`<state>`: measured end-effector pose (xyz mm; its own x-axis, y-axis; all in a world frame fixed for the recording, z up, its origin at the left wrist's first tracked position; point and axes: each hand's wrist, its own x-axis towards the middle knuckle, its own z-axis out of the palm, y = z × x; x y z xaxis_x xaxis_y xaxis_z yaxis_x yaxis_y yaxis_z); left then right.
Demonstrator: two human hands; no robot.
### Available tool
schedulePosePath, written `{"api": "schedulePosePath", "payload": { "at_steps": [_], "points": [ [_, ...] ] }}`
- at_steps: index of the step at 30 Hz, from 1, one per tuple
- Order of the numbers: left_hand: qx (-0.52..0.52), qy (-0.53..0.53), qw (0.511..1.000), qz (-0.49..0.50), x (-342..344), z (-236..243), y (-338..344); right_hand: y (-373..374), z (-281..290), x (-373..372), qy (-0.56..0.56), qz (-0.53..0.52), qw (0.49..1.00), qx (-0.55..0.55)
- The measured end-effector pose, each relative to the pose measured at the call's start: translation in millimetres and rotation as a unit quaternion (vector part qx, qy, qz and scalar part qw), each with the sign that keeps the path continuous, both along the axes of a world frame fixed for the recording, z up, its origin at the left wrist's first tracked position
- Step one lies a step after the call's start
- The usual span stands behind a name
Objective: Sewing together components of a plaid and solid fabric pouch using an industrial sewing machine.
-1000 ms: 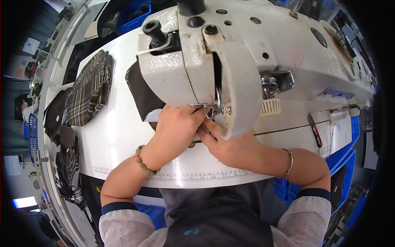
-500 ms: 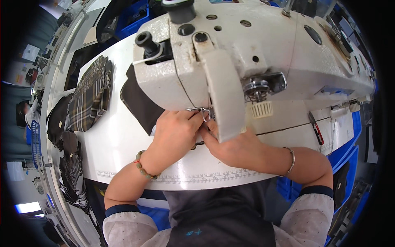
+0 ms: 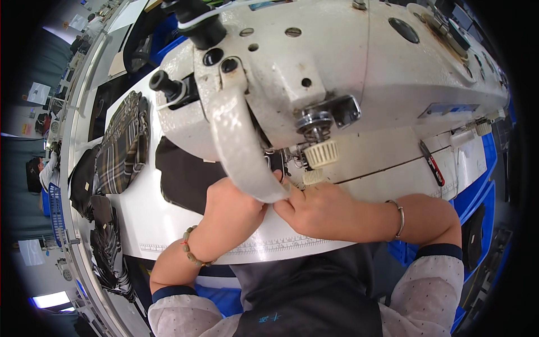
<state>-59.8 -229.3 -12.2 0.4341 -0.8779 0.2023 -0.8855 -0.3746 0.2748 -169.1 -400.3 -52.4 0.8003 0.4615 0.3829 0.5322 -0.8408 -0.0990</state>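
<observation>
Both hands are at the near side of a white sewing machine (image 3: pixel 269 73), close to its needle area. My left hand (image 3: pixel 236 205) has curled fingers, partly hidden behind the machine's pale curved guard (image 3: pixel 241 146). Its knuckles adjoin a dark cloth piece (image 3: pixel 182 175) lying flat on the white table (image 3: pixel 143 219). My right hand (image 3: pixel 320 208) is closed too, thumb and bent fingers meeting beside the guard, below a ribbed cream knob (image 3: pixel 321 154). The fingertips come together near the presser foot; what they pinch is hidden.
A red-and-black box cutter (image 3: pixel 432 164) lies on the right of the table. Folded plaid garments (image 3: pixel 123 143) and dark cloth pieces (image 3: pixel 104 230) are heaped at the left. A printed ruler strip (image 3: pixel 286 245) follows the front edge. Blue bins (image 3: pixel 477 213) stand at the right.
My hands have drawn slightly toward me from the presser foot. The view has shifted, so the machine appears farther left and more of the dark cloth shows.
</observation>
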Motion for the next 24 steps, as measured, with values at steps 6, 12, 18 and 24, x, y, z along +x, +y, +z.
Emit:
{"api": "schedulePosePath", "payload": {
  "at_steps": [6, 12, 18, 24],
  "points": [
    [0.076, -0.108, 0.991, -0.029, -6, 2, 3, 5, 7, -11, -0.037, -0.002, 0.998, -0.044],
    [0.073, -0.091, 0.992, -0.055, -9, -3, 4, 5, 7, -13, -0.029, 0.0, 0.999, -0.028],
    [0.1, -0.111, 0.988, -0.045, -11, 4, -1, 5, 3, -12, -0.038, 0.004, 0.999, -0.02],
    [0.006, -0.148, 0.988, -0.048, 0, -5, -6, 6, -1, -3, -0.06, -0.035, 0.997, -0.03]
  ]
}}
